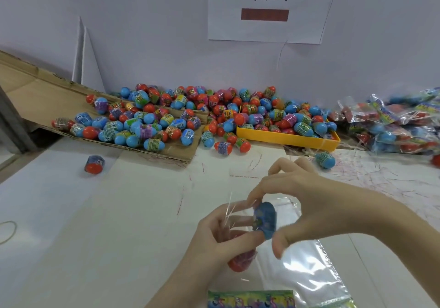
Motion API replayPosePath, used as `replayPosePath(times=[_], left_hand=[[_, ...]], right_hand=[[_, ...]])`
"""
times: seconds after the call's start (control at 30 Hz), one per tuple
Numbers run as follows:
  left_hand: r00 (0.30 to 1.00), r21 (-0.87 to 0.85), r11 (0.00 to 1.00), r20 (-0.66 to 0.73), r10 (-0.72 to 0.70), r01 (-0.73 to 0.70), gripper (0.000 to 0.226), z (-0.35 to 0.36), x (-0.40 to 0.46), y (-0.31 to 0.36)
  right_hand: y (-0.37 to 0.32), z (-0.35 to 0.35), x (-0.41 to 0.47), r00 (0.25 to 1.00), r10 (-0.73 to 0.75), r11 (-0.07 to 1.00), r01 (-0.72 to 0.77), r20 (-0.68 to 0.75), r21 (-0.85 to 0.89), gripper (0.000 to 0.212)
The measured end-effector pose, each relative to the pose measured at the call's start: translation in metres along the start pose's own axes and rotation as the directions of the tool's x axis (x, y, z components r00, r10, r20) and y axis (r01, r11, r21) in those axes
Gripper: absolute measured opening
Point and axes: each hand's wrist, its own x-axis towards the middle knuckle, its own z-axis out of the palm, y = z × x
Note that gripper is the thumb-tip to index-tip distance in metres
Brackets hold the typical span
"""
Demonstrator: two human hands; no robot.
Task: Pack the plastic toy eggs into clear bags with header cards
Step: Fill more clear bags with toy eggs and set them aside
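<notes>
Lower centre of frame: left hand [214, 234] pinches the clear bag [307, 267] mouth, right hand [307, 203] grips a blue egg [264, 219] at it; risk: film folds shut and egg slips off, rolling across the table [95, 236].

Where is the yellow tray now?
The yellow tray lies at the back right of the table, against the wall, full of eggs, left of the packed bags.

hands [297, 203] gripping egg [264, 220], clear bag [309, 267]
</notes>
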Motion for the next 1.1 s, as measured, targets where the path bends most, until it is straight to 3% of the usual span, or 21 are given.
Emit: replayPosePath(times=[0.17,0.37,0.47,0.53,0.6,0.63,0.67,0.73,0.77,0.83,0.9,1.0,1.1], left_hand=[[1.0,-0.001,1.0,0.018,-0.024,0.024,0.049,-0.001,0.001,-0.003],[0.998,0.024,1.0,0.059,-0.005,0.004,0.074,-0.008,0.001,-0.005],[0.997,0.077,0.997,0.077,-0.004,-0.002,0.079,-0.006,-0.002,-0.004],[0.998,0.081,0.997,0.057,0.003,-0.008,0.071,-0.007,-0.002,-0.005],[0.999,0.081,0.997,0.042,-0.009,0.006,0.068,-0.007,-0.002,-0.005],[0.999,0.088,0.996,0.043,-0.016,0.012,0.068,-0.007,-0.002,-0.005],[0.999,0.098,0.995,0.043,-0.018,0.014,0.068,-0.006,-0.002,-0.005],[0.999,0.117,0.993,0.032,-0.016,0.012,0.068,-0.004,-0.002,-0.004],[1.0,0.123,0.992,0.026,-0.015,0.012,0.07,-0.003,-0.002,-0.004],[1.0,0.137,0.99,0.022,-0.015,0.012,0.076,-0.004,-0.002,-0.005],[0.999,0.139,0.99,0.02,-0.03,0.027,0.081,-0.004,-0.002,-0.004],[0.998,0.155,0.986,0.021,-0.06,0.056,0.076,-0.003,-0.002,-0.003],[0.997,0.188,0.98,0.018,-0.074,0.069,0.069,-0.002,-0.004,-0.002]], right_hand=[[0.0,0.012,0.003,0.999,-0.04,0.985,0.036,-0.023,-0.17,0.04],[0.006,0.021,0.005,0.989,-0.062,0.992,0.046,-0.133,-0.119,0.027],[0.012,0.024,0.003,0.992,-0.078,0.994,0.069,-0.096,-0.09,0.027],[0.014,0.016,0.008,0.987,-0.116,0.99,0.124,-0.115,0.064,0.028],[0.023,0.002,0.022,0.94,-0.081,0.856,0.235,-0.33,0.46,0.019],[0.033,-0.004,0.035,0.874,0.046,0.754,0.287,-0.483,0.591,0.012],[0.047,-0.007,0.052,0.782,0.212,0.724,0.277,-0.586,0.632,0.008],[0.07,-0.005,0.089,0.652,0.441,0.824,-0.022,-0.617,0.566,0.01],[0.082,0.0,0.105,0.634,0.495,0.848,-0.203,-0.594,0.49,0.019],[0.103,0.012,0.129,0.659,0.524,0.852,-0.402,-0.539,0.336,0.037],[0.112,0.02,0.143,0.686,0.495,0.862,-0.465,-0.533,0.202,0.043],[0.114,0.025,0.149,0.702,0.407,0.86,-0.51,-0.585,-0.012,0.033],[0.111,0.022,0.143,0.684,0.449,0.865,-0.494,-0.575,0.088,0.032]])
